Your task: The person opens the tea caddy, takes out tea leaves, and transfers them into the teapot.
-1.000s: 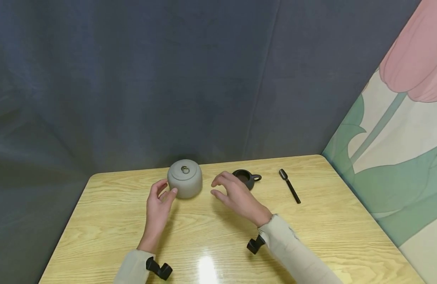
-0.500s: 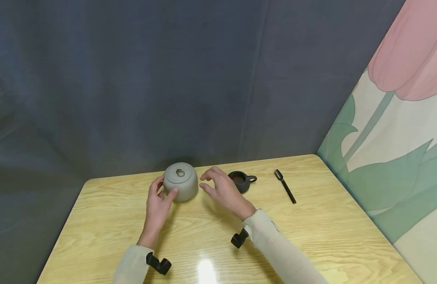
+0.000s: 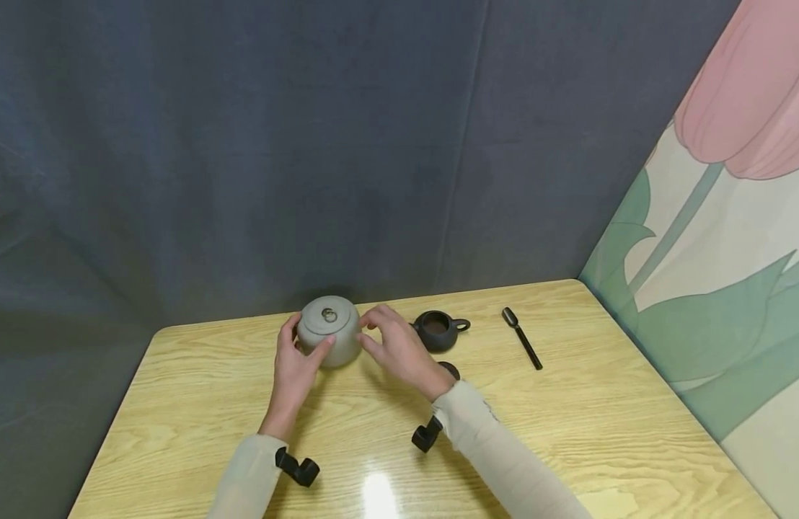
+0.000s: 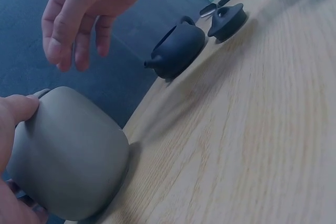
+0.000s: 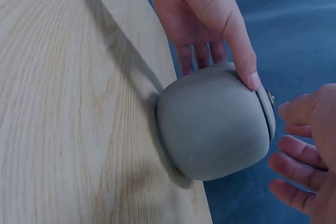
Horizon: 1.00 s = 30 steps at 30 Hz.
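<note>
A grey jar [image 5: 212, 124] stands on the table [image 3: 198, 404], near the back edge, with its grey top [image 3: 328, 328] on and a little ring [image 3: 329, 315] there. I see the left hand [image 3: 296, 371] hold the jar, thumb by the top, fingers round the side. The right hand [image 3: 399, 351] is just beside it, fingers open and a bit bent. Right of that sit a black pot [image 3: 437, 339], a black lid [image 4: 228, 23] near it, and a spoon [image 3: 526, 342].

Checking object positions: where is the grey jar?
In the head view, the grey jar stands left of centre near the far edge of the table, between the left hand and right hand.
</note>
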Each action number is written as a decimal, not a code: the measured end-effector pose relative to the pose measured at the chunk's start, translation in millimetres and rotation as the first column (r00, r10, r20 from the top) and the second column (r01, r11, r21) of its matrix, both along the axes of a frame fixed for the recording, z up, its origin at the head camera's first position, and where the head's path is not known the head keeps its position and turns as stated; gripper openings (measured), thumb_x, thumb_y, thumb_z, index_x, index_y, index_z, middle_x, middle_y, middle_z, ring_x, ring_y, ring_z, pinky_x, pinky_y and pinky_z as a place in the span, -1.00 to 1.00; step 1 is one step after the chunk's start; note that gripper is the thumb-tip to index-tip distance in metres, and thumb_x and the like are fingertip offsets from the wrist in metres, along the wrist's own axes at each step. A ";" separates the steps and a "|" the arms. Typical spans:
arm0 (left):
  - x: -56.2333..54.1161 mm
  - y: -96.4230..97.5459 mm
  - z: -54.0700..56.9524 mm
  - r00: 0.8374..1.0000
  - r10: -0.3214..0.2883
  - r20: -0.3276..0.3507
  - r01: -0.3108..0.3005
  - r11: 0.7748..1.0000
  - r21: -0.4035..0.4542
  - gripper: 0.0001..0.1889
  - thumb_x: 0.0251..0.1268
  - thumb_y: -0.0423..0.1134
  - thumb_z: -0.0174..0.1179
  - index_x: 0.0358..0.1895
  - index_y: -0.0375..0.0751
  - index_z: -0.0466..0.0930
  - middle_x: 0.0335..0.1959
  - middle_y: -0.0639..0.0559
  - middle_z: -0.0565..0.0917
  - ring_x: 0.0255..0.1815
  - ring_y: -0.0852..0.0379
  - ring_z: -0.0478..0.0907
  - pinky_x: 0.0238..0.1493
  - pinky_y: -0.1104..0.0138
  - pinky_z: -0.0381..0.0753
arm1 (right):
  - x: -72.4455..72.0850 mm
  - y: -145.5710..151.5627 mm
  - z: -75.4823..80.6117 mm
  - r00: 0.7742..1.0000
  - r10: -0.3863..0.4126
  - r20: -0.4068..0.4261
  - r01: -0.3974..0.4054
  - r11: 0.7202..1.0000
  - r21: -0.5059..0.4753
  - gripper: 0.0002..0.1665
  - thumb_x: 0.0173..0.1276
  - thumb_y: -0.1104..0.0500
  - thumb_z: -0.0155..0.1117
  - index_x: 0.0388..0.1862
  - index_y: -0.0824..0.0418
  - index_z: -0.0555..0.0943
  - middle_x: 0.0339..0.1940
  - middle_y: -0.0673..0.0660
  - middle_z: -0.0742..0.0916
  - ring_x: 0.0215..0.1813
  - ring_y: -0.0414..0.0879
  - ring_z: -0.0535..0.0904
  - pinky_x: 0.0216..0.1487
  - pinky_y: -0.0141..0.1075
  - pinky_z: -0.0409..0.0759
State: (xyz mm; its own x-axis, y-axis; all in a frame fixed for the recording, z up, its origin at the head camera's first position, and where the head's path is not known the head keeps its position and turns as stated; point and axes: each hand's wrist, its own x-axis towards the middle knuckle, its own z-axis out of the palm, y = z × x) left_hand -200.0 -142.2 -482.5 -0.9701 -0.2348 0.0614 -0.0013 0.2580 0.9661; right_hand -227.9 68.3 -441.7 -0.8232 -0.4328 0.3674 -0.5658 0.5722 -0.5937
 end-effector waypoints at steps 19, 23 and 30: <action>-4.6 -0.5 -0.3 0.999 -0.031 0.026 0.029 0.999 0.045 -0.03 0.45 -0.07 0.42 0.73 -0.10 -0.02 0.74 -0.17 0.10 0.72 -0.18 0.14 0.66 -0.13 0.25 | -16.1 -32.3 -0.1 0.981 -0.003 -0.193 0.021 0.995 0.095 -0.72 0.56 0.09 0.39 0.15 0.15 0.75 0.13 0.12 0.70 0.13 0.02 0.63 0.16 -0.12 0.64; -4.2 0.4 -0.4 0.999 -0.032 0.030 0.030 0.999 0.045 -0.03 0.46 -0.07 0.41 0.73 -0.09 -0.03 0.73 -0.16 0.10 0.71 -0.17 0.15 0.65 -0.14 0.27 | -18.0 -33.5 -0.2 0.968 0.029 -0.248 0.008 0.989 0.148 -0.70 0.59 0.10 0.34 0.21 0.11 0.75 0.19 0.15 0.69 0.14 0.04 0.63 0.17 -0.10 0.63; -3.8 0.8 -0.9 0.999 -0.027 0.036 0.026 0.999 0.046 -0.02 0.47 -0.04 0.40 0.74 -0.09 -0.04 0.74 -0.17 0.09 0.71 -0.17 0.15 0.65 -0.14 0.27 | -20.2 -33.9 0.0 0.945 0.088 -0.314 -0.009 0.970 0.244 -0.67 0.64 0.09 0.28 0.28 0.05 0.74 0.25 0.19 0.68 0.14 0.06 0.62 0.16 -0.08 0.62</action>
State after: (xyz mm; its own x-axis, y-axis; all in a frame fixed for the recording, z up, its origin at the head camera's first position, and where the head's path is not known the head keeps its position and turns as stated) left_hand -203.8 -141.3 -483.4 -0.9775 -0.2106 0.0154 -0.0307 0.2137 0.9764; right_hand -248.1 34.3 -441.7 -0.6541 -0.5760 0.4904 -0.7340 0.6401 -0.2272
